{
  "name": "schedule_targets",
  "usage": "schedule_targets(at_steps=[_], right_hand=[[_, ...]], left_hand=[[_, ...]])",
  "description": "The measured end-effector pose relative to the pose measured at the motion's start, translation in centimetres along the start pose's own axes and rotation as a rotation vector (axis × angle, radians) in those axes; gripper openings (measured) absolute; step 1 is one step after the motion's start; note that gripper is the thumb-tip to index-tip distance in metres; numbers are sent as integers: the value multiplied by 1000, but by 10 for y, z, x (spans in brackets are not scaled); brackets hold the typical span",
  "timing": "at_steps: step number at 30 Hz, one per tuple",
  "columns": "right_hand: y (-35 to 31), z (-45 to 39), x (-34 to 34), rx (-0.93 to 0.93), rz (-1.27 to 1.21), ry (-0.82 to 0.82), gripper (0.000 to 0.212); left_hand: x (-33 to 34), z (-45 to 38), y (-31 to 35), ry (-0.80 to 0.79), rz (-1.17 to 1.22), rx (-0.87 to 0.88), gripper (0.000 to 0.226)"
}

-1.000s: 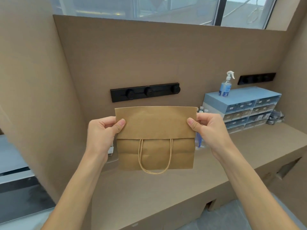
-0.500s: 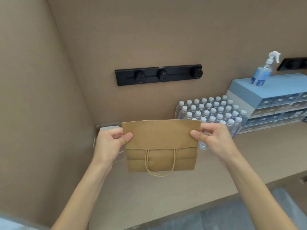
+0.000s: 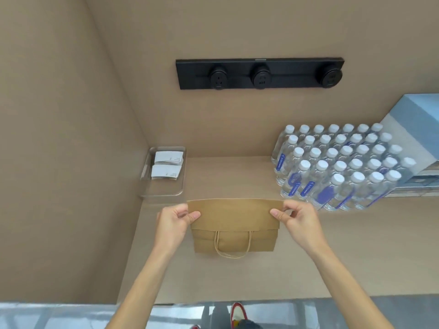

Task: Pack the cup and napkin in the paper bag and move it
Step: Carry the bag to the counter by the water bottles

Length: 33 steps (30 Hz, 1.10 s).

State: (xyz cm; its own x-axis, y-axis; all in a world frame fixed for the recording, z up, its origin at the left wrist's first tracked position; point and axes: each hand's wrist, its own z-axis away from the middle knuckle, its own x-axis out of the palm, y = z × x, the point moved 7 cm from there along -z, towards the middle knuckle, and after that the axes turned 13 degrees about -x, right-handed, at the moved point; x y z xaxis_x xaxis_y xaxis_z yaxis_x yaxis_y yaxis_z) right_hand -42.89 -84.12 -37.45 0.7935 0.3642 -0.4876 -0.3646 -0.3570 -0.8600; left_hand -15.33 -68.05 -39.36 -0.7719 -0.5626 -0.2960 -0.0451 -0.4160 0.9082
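Observation:
I hold a flat, folded brown paper bag (image 3: 234, 220) just above the cardboard-coloured counter, its twisted paper handle hanging toward me. My left hand (image 3: 174, 222) pinches the bag's upper left corner and my right hand (image 3: 298, 220) pinches its upper right corner. Two stacks of white napkins (image 3: 167, 165) lie in a clear plastic tray (image 3: 161, 191) in the counter's back left corner, behind my left hand. No cup is in view.
Several rows of capped water bottles (image 3: 339, 167) crowd the counter at the right, close to my right hand. A light blue drawer unit (image 3: 418, 119) stands behind them. A black socket strip (image 3: 260, 73) is on the back wall. The side wall rises at left.
The view has tilted down and the bag has come lower, close over the counter. The napkin tray and the water bottles have come into sight. Both hands keep their hold on the bag.

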Motion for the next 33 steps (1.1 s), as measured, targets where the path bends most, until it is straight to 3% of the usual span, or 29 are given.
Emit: schedule_targets(at_steps=[3,8,12,15,20,26,30,33], right_hand=[[31,2,16,84,-85,-91,18],[62,10,29,168,-162,-138,18],[79,17,38,218,-141,-146,23],[91,21,43,240,-112,-137,32],[98,25,53,238,-71,-153,33],[104,25,61,255,-7,-155,23],[97,16,63,211,124,-217,23],[83,8,67,98,301,-331,24]], left_hand=[[11,3,-26,92,-15,-85,45],[25,14,-58,205,25,-184,50],[39,17,-78,180,36,-258,48],[40,10,-99,152,31,-334,32],[40,2,-111,153,-21,-329,52],[43,-3,-131,110,50,-385,24],[40,-8,-127,50,-48,-368,9],[37,-12,-107,27,-170,-304,27]])
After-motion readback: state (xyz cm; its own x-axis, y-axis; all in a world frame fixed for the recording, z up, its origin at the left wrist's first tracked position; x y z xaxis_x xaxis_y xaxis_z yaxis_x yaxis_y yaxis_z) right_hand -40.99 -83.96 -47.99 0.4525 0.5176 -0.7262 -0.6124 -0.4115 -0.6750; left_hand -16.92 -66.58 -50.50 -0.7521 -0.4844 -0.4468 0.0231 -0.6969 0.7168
